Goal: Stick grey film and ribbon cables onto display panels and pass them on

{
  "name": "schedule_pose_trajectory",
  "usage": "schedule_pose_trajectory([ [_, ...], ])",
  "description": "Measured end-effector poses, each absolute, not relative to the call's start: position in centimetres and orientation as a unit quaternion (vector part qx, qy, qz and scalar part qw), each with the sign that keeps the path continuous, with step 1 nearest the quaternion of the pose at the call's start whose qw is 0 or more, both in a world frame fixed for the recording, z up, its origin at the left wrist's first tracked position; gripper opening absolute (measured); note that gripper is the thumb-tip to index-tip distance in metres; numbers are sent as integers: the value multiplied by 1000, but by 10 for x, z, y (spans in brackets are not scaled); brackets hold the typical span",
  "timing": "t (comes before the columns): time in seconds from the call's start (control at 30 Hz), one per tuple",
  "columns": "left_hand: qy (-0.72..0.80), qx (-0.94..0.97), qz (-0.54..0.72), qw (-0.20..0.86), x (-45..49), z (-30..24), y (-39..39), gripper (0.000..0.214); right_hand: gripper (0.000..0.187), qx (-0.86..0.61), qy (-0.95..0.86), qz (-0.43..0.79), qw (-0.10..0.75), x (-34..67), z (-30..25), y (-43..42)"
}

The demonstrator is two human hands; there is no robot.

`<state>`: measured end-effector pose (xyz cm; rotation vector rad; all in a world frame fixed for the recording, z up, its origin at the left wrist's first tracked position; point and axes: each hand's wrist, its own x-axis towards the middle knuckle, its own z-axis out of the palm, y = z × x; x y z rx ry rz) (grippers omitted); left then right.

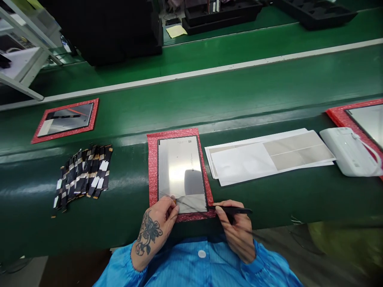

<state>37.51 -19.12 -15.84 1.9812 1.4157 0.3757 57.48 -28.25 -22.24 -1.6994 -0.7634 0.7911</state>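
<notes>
Over the green surface (128, 223), left to right, come dark strips (83, 173), the left hand (161, 217) pinched (whether on anything, I cannot tell) at a panel's (176, 159) lower left corner on red padding (153, 167), the right hand (236, 229) grasping a black tool (233, 209) at its lower right, and white sheets (245, 163).

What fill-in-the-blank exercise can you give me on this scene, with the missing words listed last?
1. The right hand holds a slim ____ tool.
2. In the picture, the dark strips lie to the ____ of the panel at the hands.
3. The paper sheets lie to the panel's ____.
4. The sleeve on the left arm is ____.

Missing words: black; left; right; blue.
</notes>
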Motion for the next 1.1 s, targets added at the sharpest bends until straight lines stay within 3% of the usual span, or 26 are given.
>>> schedule_pose_trajectory([
  [0.67,536,788,127,273,379,-158,-192,25,13,-697,-399,319,503,579,-220,-283],
  [0.97,556,771,107,289,353,-171,-197,11,14,-706,-405,300,498,579,-218,-283],
  [1.1,491,822,184,224,357,-171,-204,10,14,-714,-406,287,494,578,-215,-283],
])
